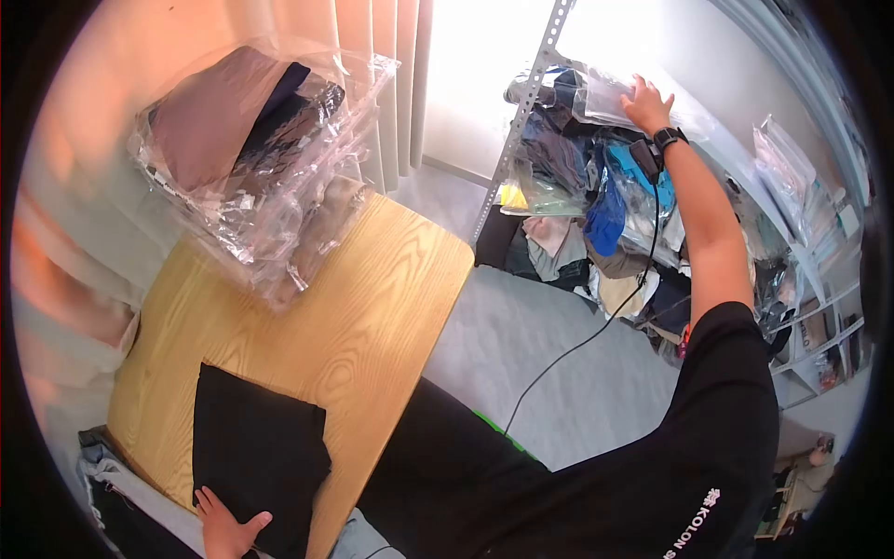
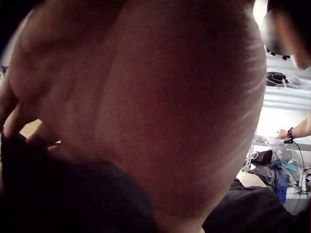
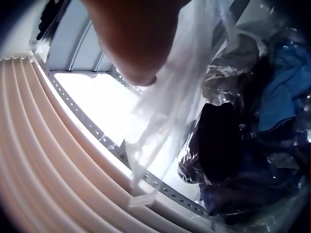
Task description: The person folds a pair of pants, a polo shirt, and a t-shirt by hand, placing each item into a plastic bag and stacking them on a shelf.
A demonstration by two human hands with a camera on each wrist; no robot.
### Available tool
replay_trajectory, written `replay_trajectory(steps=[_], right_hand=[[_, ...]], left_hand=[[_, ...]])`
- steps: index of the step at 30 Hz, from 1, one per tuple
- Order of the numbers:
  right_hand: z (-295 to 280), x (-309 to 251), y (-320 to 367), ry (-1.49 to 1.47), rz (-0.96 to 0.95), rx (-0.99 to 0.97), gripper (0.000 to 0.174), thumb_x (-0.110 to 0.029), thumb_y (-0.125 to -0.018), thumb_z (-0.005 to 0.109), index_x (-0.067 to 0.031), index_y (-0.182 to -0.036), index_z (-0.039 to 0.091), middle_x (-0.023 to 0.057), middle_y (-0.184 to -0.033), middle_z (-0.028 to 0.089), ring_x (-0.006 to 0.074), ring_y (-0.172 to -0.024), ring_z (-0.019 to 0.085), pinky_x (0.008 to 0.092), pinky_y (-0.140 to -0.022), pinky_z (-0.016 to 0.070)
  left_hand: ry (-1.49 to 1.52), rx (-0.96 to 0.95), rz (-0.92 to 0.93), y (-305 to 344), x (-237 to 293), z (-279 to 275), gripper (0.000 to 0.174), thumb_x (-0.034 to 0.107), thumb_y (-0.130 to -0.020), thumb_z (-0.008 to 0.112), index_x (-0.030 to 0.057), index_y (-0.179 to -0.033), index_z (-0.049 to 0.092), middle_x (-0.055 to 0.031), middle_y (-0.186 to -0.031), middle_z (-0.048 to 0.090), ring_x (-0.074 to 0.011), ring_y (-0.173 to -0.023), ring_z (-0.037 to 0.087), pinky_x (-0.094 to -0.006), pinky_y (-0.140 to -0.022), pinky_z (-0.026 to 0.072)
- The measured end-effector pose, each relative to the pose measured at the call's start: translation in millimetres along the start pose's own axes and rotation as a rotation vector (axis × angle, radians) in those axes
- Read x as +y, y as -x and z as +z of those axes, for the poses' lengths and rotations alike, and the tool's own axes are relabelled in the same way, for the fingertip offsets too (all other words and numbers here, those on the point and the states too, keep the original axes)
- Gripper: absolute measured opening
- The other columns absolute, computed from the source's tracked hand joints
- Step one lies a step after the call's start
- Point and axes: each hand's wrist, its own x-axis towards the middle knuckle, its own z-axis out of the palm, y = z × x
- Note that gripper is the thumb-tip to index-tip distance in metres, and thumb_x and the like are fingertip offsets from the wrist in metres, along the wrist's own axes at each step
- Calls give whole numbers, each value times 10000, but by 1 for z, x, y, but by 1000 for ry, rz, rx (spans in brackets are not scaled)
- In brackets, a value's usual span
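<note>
My left hand [image 1: 226, 529] rests on a folded black garment [image 1: 261, 443] at the near end of the wooden table, thumb spread away from the fingers. In the left wrist view the palm [image 2: 146, 97] fills most of the picture above dark cloth. Stretched out to the shelf, my right hand [image 1: 648, 106] lies with spread fingers at a stack of clear plastic bags [image 1: 603, 101]. The right wrist view shows part of that hand [image 3: 138, 43] against the whitish hanging ends of the bags [image 3: 167, 107]. Bagged clothes [image 1: 559, 154] lie just below.
Bagged garments [image 1: 209, 121] are piled at the table's [image 1: 400, 252] far end, beside a curtain [image 1: 377, 93]. A perforated metal post [image 1: 526, 112] stands at the shelf's edge. A black cable [image 1: 582, 343] runs down from the right wrist. More clothes [image 1: 130, 484] lie below the table's left side.
</note>
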Motion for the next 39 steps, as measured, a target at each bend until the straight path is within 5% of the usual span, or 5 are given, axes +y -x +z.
replay_trajectory(steps=[9, 20, 32, 36, 39], right_hand=[[-3, 5, 13, -254, 96, 394, 200, -259, -842, 576, -190, -1022, 629, -36, -943, 669, 210, -984, 575, 597, -1019, 228], [-115, -17, 161, -873, 12, 686, 124, -113, -875, 576, -30, -947, 632, 81, -902, 599, 227, -871, 563, 417, -964, 370], [-217, -124, 338, -1161, -1306, -107, 135, -39, -629, 672, -90, -742, 618, 133, -1102, 590, 318, -1058, 589, 522, -1007, 350], [-255, -172, 386, -1408, -1734, -372, 158, -93, -643, 682, -67, -770, 592, 120, -1125, 589, 262, -1105, 565, 465, -1003, 376], [-275, -200, 422, -1551, -1791, -450, 184, -83, -664, 682, -58, -816, 581, 112, -1095, 597, 256, -1077, 571, 446, -985, 396]], left_hand=[[113, 67, 35, 2, -6, 10, 1162, 574, -683, 700, -115, -1394, 93, -347, -1440, 119, -474, -1337, 157, -462, -1101, 204], [200, 118, 60, 3, -12, 21, 1149, 557, -686, 711, -58, -1421, 78, -328, -1456, 88, -475, -1348, 109, -498, -1098, 191], [172, 794, 369, 58, 43, 20, 643, 169, -654, 756, 18, -1219, 489, -194, -1303, 438, -386, -1246, 366, -452, -1042, 307], [845, 252, 978, 116, 92, 43, 793, 387, -693, 781, 8, -1293, 425, -204, -1265, 479, -353, -1204, 442, -407, -1007, 357], [1268, 94, 917, 146, 119, 63, 835, 282, -686, 811, 2, -1328, 355, -173, -1278, 472, -276, -1195, 469, -368, -984, 384]])
